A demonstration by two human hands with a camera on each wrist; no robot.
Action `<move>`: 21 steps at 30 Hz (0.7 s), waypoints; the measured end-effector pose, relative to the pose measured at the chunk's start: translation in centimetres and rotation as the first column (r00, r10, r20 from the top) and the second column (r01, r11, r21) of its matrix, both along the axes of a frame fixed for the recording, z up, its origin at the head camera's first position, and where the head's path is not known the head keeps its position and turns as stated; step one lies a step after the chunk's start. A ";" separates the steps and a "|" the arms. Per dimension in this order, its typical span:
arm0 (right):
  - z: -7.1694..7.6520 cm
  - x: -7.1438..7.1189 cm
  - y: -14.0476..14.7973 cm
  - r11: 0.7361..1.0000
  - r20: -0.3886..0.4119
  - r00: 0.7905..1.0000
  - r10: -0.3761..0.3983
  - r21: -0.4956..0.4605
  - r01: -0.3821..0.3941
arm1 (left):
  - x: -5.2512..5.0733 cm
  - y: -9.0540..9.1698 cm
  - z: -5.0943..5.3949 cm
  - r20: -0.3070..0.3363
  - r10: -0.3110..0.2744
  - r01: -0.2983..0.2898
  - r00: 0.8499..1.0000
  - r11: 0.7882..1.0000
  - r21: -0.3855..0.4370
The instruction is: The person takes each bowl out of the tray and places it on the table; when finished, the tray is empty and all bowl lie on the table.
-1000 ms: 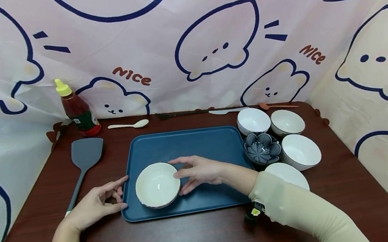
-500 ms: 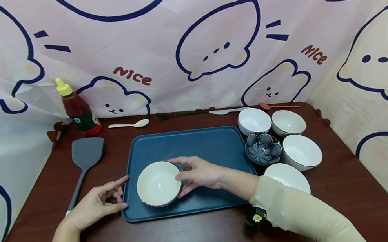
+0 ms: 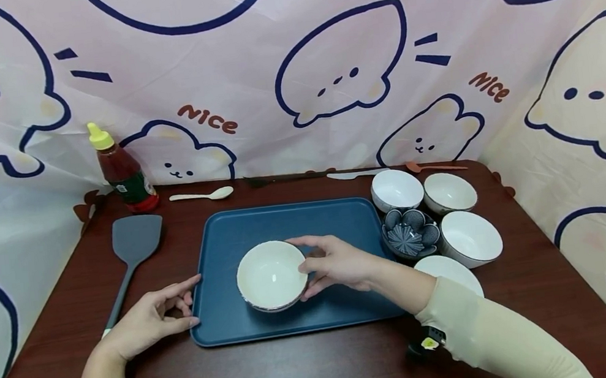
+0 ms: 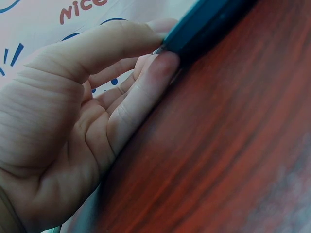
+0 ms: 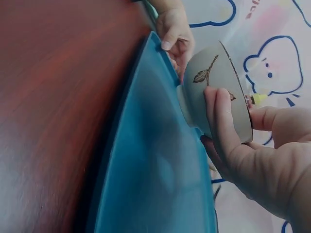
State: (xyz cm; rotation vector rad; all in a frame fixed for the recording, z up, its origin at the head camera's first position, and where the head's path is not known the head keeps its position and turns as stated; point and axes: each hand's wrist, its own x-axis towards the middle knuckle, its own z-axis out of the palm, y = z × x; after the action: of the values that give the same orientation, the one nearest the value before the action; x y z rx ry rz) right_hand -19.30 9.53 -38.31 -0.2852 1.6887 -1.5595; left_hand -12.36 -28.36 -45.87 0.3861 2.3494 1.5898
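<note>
A cream-coloured bowl (image 3: 270, 277) with a dark rim is gripped at its right side by my right hand (image 3: 341, 265), over the middle of the blue tray (image 3: 290, 222). In the right wrist view, a brown leaf pattern marks the outside of this bowl (image 5: 198, 65), with fingers under its wall and the thumb near the rim. It seems lifted off the tray, though the gap is hard to judge. My left hand (image 3: 147, 322) touches the tray's left edge with extended index finger and thumb; its other fingers bend loosely.
Right of the tray stand several white bowls (image 3: 471, 237) and a dark flower-shaped bowl (image 3: 409, 233). Leftward lie a grey spatula (image 3: 133, 240) and a red sauce bottle (image 3: 127, 176). Along the back lie a white spoon (image 3: 209, 194), a white knife (image 3: 354, 174) and a brown spoon (image 3: 434, 166).
My right hand has carried the cream bowl to the right and slightly away from me, from the tray's left part towards its middle. My left hand has stayed at the tray's edge.
</note>
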 end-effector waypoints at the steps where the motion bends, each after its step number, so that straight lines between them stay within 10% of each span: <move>1: 0.2 0.0 0.4 1.000 -0.003 1.000 -0.006 -0.002 0.006 | 0.0 0.0 0.0 -0.002 -0.002 0.002 1.000 1.000 0.001; 21: 3.0 2.2 9.7 0.999 -0.056 0.997 -0.050 0.013 0.051 | 0.0 -0.1 0.1 -0.003 -0.017 0.017 1.000 1.000 -0.003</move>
State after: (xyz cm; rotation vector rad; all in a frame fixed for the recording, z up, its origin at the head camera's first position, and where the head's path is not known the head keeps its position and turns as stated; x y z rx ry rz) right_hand -17.09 19.23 -35.27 -0.2834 1.7617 -1.5887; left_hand -12.32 -28.47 -45.77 0.4069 2.3442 1.5790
